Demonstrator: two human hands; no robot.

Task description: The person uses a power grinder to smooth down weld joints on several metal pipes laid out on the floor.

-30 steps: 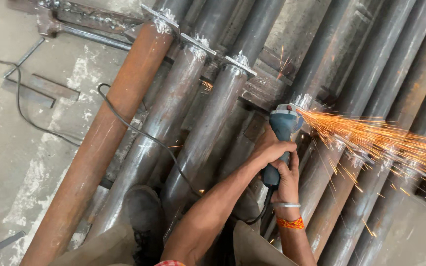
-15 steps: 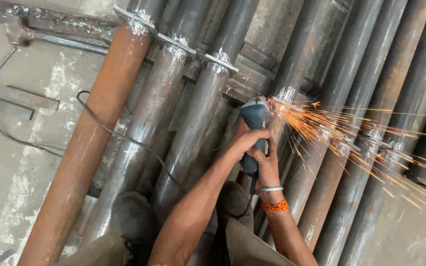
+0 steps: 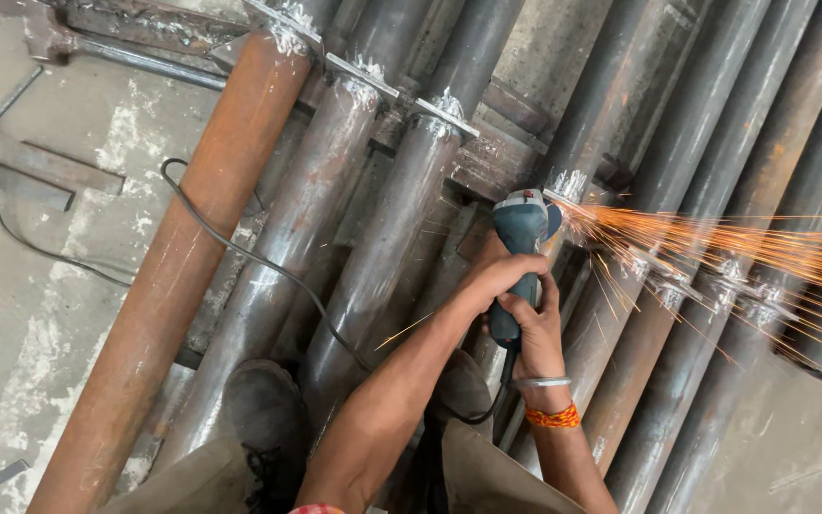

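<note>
Both my hands grip a blue-grey angle grinder (image 3: 519, 228). My left hand (image 3: 497, 276) wraps the upper body of the tool; my right hand (image 3: 537, 328), with a metal bangle and an orange thread at the wrist, holds its lower handle. The grinder's disc touches the welded end plate of a steel pipe (image 3: 573, 186), and a stream of orange sparks (image 3: 715, 252) shoots to the right across the neighbouring pipes.
Several long steel pipes lie side by side, with a rusty brown pipe (image 3: 192, 257) at the left. A black power cable (image 3: 240, 252) crosses them. My dark shoe (image 3: 264, 405) rests on the pipes. Metal scraps (image 3: 45, 176) lie on the concrete floor at the left.
The view has shifted, so the grinder and my hands sit slightly elsewhere in the frame. Sparks keep flying right; the grip is unchanged.
</note>
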